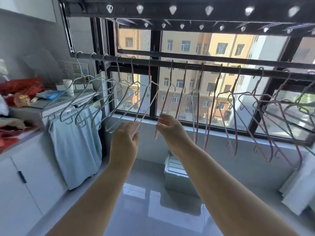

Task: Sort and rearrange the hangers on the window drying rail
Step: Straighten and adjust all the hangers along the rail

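Rail (194,65): I see it running across the window (187,46), with every hanger hooked on it.
Grey hangers (88,99): bunched at the left end, fanned out and swinging down to the left.
Pale hanger (148,106): hooked just right of the grey group, its body slanting down towards me.
Left hand (126,137): raised, with the fingers curled round the pale hanger's lower corner. I read that as a closed hold.
Pink hanger (166,101): next hook to the right, hanging nearly edge-on, its bottom tip poking out below my grip.
Right hand (168,128): thumb and fingers pinch the pink hanger near its lower end. The hands are near each other but apart.
Other pink hangers (211,106): spaced along the rail to the right, tilting more towards the far end.
Cloth (75,147): light blue, draped below the grey hangers.
Cup (69,86): standing on the counter at left.
Box (175,169): on the floor under the window.
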Demonstrator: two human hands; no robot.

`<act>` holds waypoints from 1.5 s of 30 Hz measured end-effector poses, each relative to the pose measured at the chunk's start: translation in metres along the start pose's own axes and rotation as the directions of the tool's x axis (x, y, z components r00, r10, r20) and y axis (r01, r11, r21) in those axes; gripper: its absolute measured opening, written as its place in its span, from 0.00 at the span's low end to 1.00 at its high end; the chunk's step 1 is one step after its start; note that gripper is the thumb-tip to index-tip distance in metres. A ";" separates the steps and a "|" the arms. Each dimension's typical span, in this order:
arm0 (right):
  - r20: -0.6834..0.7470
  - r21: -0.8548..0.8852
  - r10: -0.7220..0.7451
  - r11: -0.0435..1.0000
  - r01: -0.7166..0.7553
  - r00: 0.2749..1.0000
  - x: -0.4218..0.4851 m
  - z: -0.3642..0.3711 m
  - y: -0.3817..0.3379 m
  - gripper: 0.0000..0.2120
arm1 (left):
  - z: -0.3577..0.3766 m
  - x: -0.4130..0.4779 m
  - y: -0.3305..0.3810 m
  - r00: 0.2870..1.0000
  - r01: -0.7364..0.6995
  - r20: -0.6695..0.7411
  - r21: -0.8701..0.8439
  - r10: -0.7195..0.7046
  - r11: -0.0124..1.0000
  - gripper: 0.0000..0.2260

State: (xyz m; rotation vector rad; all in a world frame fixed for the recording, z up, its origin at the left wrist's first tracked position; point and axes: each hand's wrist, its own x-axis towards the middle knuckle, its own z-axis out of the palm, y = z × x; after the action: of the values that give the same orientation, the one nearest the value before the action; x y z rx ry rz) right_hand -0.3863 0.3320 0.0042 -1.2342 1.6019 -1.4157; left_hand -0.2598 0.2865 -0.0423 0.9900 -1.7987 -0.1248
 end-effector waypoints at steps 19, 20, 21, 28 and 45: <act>-0.193 -0.036 -0.006 0.999 -0.001 0.981 0.048 0.094 -0.015 0.22 | -0.003 0.035 -0.068 0.964 0.038 0.267 -0.093 -0.011 0.995 0.18; -0.202 -0.028 0.007 1.000 -0.013 0.979 0.053 0.101 -0.013 0.23 | -0.002 0.036 -0.073 0.960 0.016 0.281 -0.088 0.009 0.996 0.15; -0.217 -0.022 0.018 0.999 -0.023 0.976 0.057 0.107 -0.011 0.23 | -0.001 0.038 -0.077 0.956 -0.004 0.293 -0.103 0.034 0.995 0.12; -0.237 0.153 0.093 0.987 -0.057 0.967 0.079 0.135 0.001 0.28 | 0.003 0.049 -0.103 0.923 -0.108 0.356 -0.122 0.145 0.987 0.10; -0.382 0.422 0.114 0.904 0.063 0.917 0.087 0.135 0.011 0.24 | 0.004 0.050 -0.103 0.919 -0.084 0.346 -0.300 0.190 0.950 0.13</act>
State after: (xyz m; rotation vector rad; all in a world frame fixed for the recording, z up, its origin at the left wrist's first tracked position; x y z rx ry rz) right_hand -0.2943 0.2028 -0.0239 -0.6910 1.4322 -1.9679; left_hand -0.2118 0.1841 -0.0590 0.6622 -2.1177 -0.4943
